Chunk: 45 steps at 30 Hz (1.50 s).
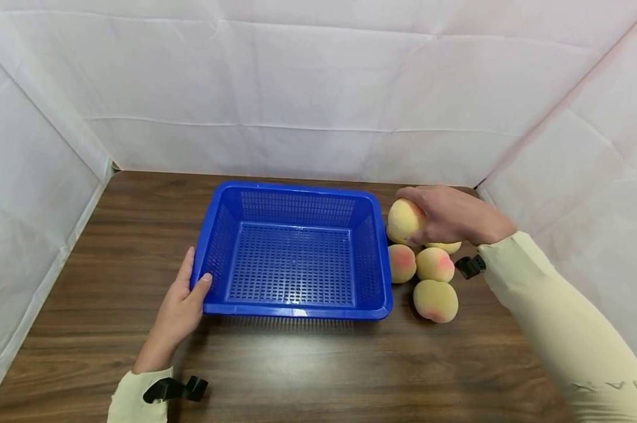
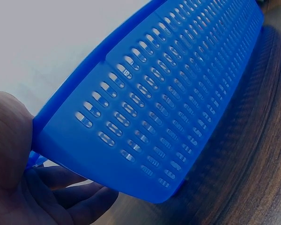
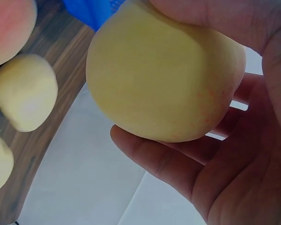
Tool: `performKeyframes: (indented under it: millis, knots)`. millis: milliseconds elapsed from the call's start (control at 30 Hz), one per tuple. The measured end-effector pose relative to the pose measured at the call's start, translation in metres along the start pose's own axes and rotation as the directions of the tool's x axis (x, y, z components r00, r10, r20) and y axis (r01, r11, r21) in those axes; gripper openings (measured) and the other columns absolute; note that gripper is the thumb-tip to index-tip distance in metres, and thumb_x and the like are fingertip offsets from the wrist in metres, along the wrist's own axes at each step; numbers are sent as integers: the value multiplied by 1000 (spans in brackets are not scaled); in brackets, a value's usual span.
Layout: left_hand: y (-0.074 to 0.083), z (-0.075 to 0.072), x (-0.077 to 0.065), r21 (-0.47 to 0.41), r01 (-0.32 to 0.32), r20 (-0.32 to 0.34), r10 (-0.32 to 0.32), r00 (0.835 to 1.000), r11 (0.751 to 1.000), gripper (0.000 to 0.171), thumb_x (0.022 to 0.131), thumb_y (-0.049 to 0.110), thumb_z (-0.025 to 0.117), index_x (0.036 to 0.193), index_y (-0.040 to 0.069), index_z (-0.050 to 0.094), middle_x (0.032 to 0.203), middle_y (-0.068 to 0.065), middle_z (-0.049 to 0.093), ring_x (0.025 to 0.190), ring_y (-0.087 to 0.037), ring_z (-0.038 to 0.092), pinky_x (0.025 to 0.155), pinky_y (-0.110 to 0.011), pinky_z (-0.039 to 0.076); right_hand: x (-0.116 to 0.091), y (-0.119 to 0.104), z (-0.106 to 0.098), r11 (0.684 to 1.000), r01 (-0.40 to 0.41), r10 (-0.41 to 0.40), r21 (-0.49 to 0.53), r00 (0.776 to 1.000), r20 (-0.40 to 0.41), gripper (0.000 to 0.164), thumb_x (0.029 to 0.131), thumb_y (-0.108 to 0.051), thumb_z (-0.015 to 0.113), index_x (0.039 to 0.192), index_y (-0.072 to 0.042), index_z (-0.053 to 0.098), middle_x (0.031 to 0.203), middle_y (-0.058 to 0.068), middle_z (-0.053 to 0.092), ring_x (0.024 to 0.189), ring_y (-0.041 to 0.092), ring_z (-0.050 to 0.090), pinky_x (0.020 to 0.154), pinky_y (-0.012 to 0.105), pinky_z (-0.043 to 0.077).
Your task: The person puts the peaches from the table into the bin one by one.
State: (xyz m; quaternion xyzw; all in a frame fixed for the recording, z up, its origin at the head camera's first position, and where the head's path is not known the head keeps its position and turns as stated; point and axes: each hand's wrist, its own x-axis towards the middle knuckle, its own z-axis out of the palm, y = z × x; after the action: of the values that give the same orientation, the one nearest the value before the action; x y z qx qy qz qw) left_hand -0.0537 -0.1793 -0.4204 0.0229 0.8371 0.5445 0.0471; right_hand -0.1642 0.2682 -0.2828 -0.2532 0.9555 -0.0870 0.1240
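Observation:
A blue plastic basket [image 1: 297, 311] with slotted walls and a slotted bottom sits on the wooden table. My left hand [image 1: 175, 311] grips its left side near the front corner, thumb over the rim; in the left wrist view the fingers [image 2: 84, 201] curl beneath the edge. To the right of the basket my right hand [image 1: 447, 214] holds a yellow peach with a red blush [image 1: 404, 217], raised over other peaches. The right wrist view shows thumb and fingers around this peach [image 3: 159, 79]. Several peaches lie below it, among them a pink-cheeked peach [image 1: 401, 264] close to the basket wall.
Two more peaches, one blushed [image 1: 434, 264] and one yellow [image 1: 435, 301], lie at the basket's right; others are partly hidden under my right hand. White cloth walls [image 1: 307, 88] stand behind and on both sides of the brown table [image 1: 297, 370].

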Motion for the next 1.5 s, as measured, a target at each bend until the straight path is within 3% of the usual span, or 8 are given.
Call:
performKeyframes:
  millis: [367,867,1500]
  knots:
    - [-1,-1,0,17,12,-2,-12,1000,1000,66,104,19,39,153,11,-5,156,-23,7,139,-39,13,109,-63,16,20,-15,1,995,97,-97,5,995,-28,50,61,-23,83,104,-28,58,84,-9,59,75,12,54,66,32,46]
    - [5,-1,-2,30,27,-13,-26,1000,999,65,105,21,38,153,12,-5,156,-23,9,139,-40,14,108,-63,17,48,-42,-3,992,124,-124,-34,992,2,48,61,-30,84,101,-28,57,82,-9,59,72,13,54,62,32,46]
    - [8,-1,-4,50,24,-29,-23,999,998,65,104,22,39,154,13,-2,156,-21,10,139,-39,15,109,-62,17,66,-65,-7,988,152,-150,-28,988,40,51,63,-27,85,106,-25,57,88,-6,61,78,16,56,66,34,49]
